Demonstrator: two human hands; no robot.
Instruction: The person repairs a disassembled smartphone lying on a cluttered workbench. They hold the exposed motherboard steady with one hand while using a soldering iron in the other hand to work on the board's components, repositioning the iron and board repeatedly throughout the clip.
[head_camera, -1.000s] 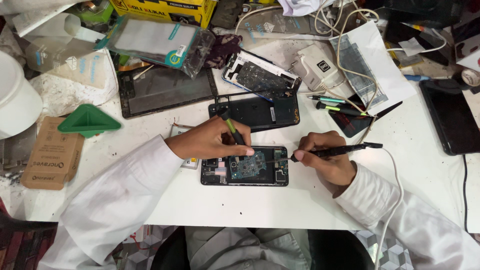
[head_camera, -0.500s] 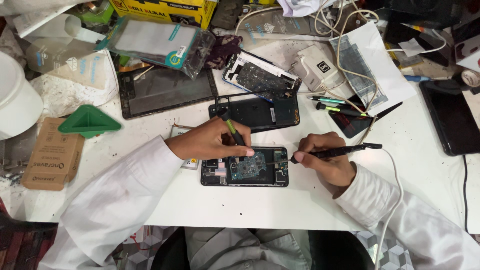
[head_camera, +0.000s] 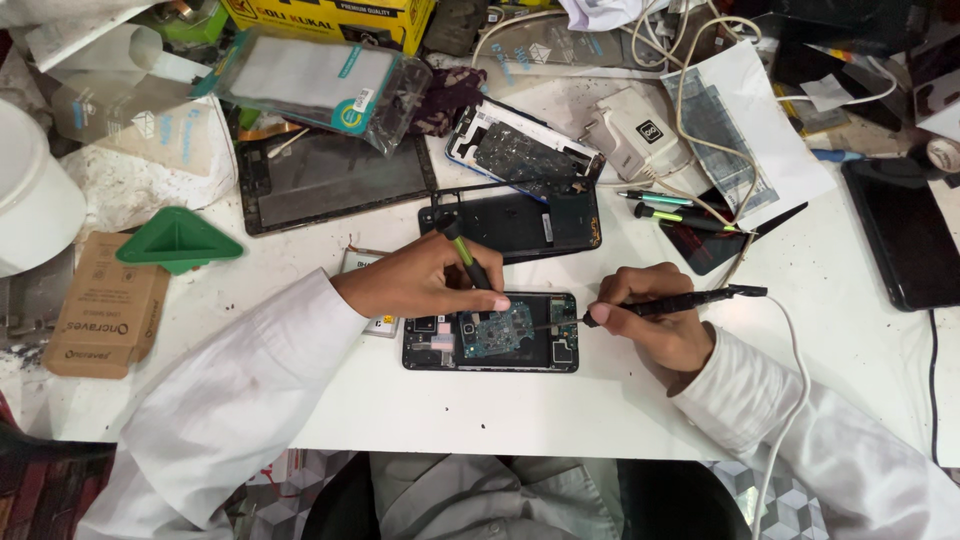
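Head view, the only one. An opened phone (head_camera: 490, 331), back cover off and its blue-green circuit board exposed, lies flat near the front edge of the white table (head_camera: 480, 410), roughly midway along it. The left hand (head_camera: 420, 282) rests on the phone's upper left corner, thumb and forefinger pinched on a green-handled tool (head_camera: 466, 258) whose tip touches the board. The right hand (head_camera: 655, 320) sits just beside the phone's right end, fingers curled and pressed around a black corded iron (head_camera: 672, 302); its fine tip reaches onto the board's right side.

Risks, as I judge them: two tips work close together on small parts, so a slip of either hand could bridge contacts or lift a component. The white cord (head_camera: 785, 400) trails off the front edge past the right sleeve; a snag there would jerk the iron. The phone is unclamped and could skid.

Surface: crowded. A second black phone body (head_camera: 520, 222) lies just behind the opened one, a tablet frame (head_camera: 330, 185) towards the back left, a green triangular pick (head_camera: 178, 240) and a cardboard packet (head_camera: 105, 318) near the left edge, a dark slab (head_camera: 900, 235) at the right edge. Cables and packaging heap along the back edge. Nothing of the room beyond shows.
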